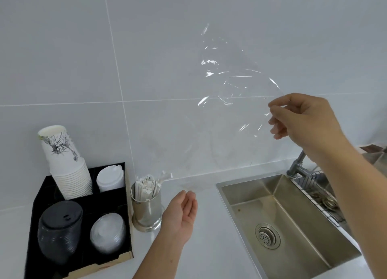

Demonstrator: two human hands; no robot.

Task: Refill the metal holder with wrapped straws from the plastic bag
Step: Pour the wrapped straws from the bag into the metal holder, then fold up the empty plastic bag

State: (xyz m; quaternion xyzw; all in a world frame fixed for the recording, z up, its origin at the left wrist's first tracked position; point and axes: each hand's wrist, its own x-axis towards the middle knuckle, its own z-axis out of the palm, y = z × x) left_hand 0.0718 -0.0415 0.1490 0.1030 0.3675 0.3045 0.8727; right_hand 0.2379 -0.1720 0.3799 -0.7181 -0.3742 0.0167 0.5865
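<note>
A shiny metal holder (147,212) stands on the white counter, filled with upright paper-wrapped straws (146,187). My right hand (301,119) is raised in front of the tiled wall and pinches one edge of a clear plastic bag (228,103), which hangs limp and looks to hold nothing. The bag's lower end trails down toward the counter near the holder. Just right of the holder, my left hand (182,213) hovers palm up with its fingers together, its fingertips touching or nearly touching the bag's lower end.
A black organizer (81,197) on the left holds a stack of paper cups (65,163), white lids, black lids (59,230) and clear lids (107,233). A steel sink (287,222) with a tap (298,163) and wire rack lies to the right.
</note>
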